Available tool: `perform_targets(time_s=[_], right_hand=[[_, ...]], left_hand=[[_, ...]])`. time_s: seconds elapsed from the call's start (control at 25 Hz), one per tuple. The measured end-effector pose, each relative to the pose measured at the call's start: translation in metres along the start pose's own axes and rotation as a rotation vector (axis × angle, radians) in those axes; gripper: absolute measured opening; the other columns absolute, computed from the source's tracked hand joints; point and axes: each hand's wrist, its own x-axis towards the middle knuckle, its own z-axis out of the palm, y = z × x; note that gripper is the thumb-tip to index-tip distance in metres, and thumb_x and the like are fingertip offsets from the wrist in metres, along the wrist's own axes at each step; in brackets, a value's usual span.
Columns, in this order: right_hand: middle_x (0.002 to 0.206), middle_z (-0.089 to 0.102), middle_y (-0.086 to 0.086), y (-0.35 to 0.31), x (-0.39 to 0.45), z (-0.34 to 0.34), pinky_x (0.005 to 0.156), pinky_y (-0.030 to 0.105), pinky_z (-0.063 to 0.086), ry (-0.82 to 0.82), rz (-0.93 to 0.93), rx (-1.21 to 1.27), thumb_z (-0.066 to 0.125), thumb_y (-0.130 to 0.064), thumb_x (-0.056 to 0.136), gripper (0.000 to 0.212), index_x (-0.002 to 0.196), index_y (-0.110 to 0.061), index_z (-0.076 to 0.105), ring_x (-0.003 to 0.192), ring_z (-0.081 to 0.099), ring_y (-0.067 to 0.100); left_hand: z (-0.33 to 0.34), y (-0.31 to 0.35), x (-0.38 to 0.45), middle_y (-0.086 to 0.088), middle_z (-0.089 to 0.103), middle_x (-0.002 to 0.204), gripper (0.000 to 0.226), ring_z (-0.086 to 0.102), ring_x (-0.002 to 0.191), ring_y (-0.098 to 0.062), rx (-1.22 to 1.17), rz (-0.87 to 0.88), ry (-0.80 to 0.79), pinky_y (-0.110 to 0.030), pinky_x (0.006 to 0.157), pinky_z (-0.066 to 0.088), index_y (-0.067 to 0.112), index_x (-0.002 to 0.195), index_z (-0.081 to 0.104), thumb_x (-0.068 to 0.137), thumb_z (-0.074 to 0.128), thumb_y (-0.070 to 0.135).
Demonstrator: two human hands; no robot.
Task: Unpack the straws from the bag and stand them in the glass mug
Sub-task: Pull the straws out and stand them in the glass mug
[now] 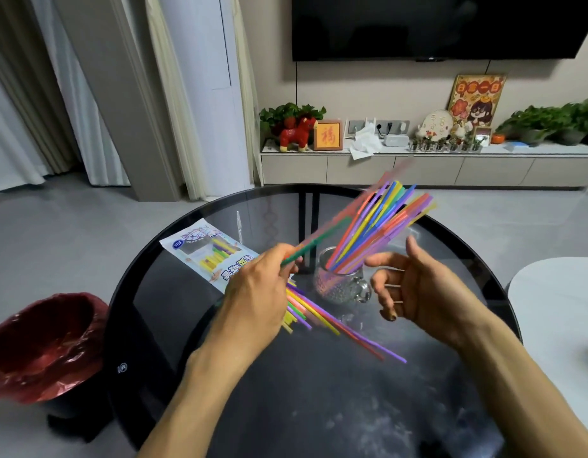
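A round dark glass table (319, 391) holds a glass mug (338, 282) at its middle, with a fan of coloured straws (381, 223) standing in it, leaning to the far right. The left hand (256, 289) pinches one green straw (315, 241) – blurred – just left of the mug. The right hand (414, 285) hovers open, fingers spread, beside the mug's handle. Loose straws (322, 314) lie on the table near the mug – the bag (206, 251) lies flat to the left.

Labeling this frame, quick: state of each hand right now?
Left hand: closed, pinching a green straw and at least one blurred pink one.
Right hand: open, empty, beside the glass mug.
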Motion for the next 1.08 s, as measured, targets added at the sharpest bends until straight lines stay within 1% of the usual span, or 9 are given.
perform_targets(time_s=[0.12,0.2,0.32,0.48,0.6,0.72,0.88,1.0,1.08], right_hand=[[0.071,0.06,0.012,0.013,0.006,0.017,0.05,0.031,0.042,0.081,-0.016,-0.073,0.035,-0.053,0.097,0.056,0.097,-0.007,0.067,0.053,0.052,0.021],[0.071,0.061,0.012,0.019,0.009,0.032,0.05,0.031,0.043,0.118,-0.05,-0.166,0.042,-0.043,0.099,0.045,0.099,-0.005,0.067,0.054,0.052,0.022],[0.083,0.068,0.014,0.025,0.011,0.052,0.054,0.031,0.052,0.135,-0.175,-0.249,0.055,-0.017,0.096,0.022,0.107,-0.001,0.066,0.063,0.057,0.022],[0.107,0.073,0.016,0.037,0.015,0.067,0.072,0.035,0.058,-0.054,-0.298,-0.37,0.06,-0.003,0.092,0.025,0.117,-0.009,0.065,0.084,0.068,0.024],[0.089,0.072,0.02,0.048,0.019,0.066,0.06,0.039,0.051,-0.062,-0.401,-0.472,0.06,-0.007,0.094,0.017,0.109,-0.001,0.067,0.069,0.06,0.027],[0.082,0.074,0.006,0.051,0.023,0.062,0.07,0.034,0.057,-0.016,-0.468,-0.512,0.064,-0.006,0.091,0.015,0.1,0.001,0.072,0.074,0.068,0.015],[0.082,0.075,0.019,0.055,0.029,0.055,0.069,0.045,0.056,-0.046,-0.434,-0.508,0.071,-0.009,0.085,0.012,0.093,0.0,0.073,0.073,0.067,0.02],[0.081,0.075,0.023,0.046,0.031,0.054,0.064,0.038,0.059,0.079,-0.436,-0.399,0.072,-0.009,0.081,0.01,0.088,-0.003,0.074,0.068,0.07,0.023],[0.077,0.078,0.008,0.028,0.033,0.044,0.064,0.03,0.06,0.269,-0.502,-0.217,0.07,-0.006,0.082,0.008,0.09,-0.004,0.073,0.067,0.073,0.019]], left_hand=[[-0.009,0.017,0.004,0.002,0.072,0.084,0.021,0.071,0.086,-0.013,-0.587,-0.091,0.039,-0.03,0.082,0.057,0.017,0.095,0.062,0.099,0.044,0.009],[0.008,0.007,-0.011,-0.004,0.073,0.088,0.022,0.072,0.088,-0.017,-0.741,-0.154,-0.052,-0.032,0.086,0.057,0.011,0.097,0.063,0.098,0.044,0.001],[0.044,-0.023,-0.037,-0.011,0.073,0.092,0.019,0.071,0.088,-0.018,-0.698,-0.287,-0.233,-0.039,0.088,0.056,0.004,0.099,0.063,0.095,0.045,0.003],[0.058,-0.039,-0.042,-0.002,0.074,0.089,0.024,0.072,0.092,-0.017,-0.692,-0.36,-0.382,-0.034,0.092,0.054,0.015,0.093,0.066,0.098,0.046,0.002],[0.059,-0.039,-0.043,0.002,0.075,0.091,0.032,0.071,0.098,-0.016,-0.699,-0.37,-0.514,-0.032,0.097,0.05,0.022,0.09,0.068,0.097,0.045,0.002],[0.058,-0.039,-0.04,-0.006,0.075,0.099,0.028,0.069,0.101,-0.014,-0.667,-0.353,-0.603,-0.026,0.097,0.049,0.014,0.094,0.067,0.096,0.044,-0.001],[0.058,-0.044,-0.033,-0.014,0.074,0.103,0.018,0.069,0.101,-0.017,-0.647,-0.319,-0.7,-0.021,0.091,0.05,0.001,0.099,0.064,0.094,0.047,-0.003],[0.053,-0.043,-0.028,-0.003,0.072,0.111,0.025,0.067,0.106,-0.012,-0.699,-0.345,-0.642,-0.019,0.089,0.05,0.018,0.112,0.062,0.091,0.058,0.006],[0.043,-0.042,-0.023,0.004,0.069,0.116,0.034,0.065,0.109,-0.008,-0.715,-0.402,-0.414,-0.018,0.087,0.052,0.025,0.118,0.06,0.086,0.064,0.011]])
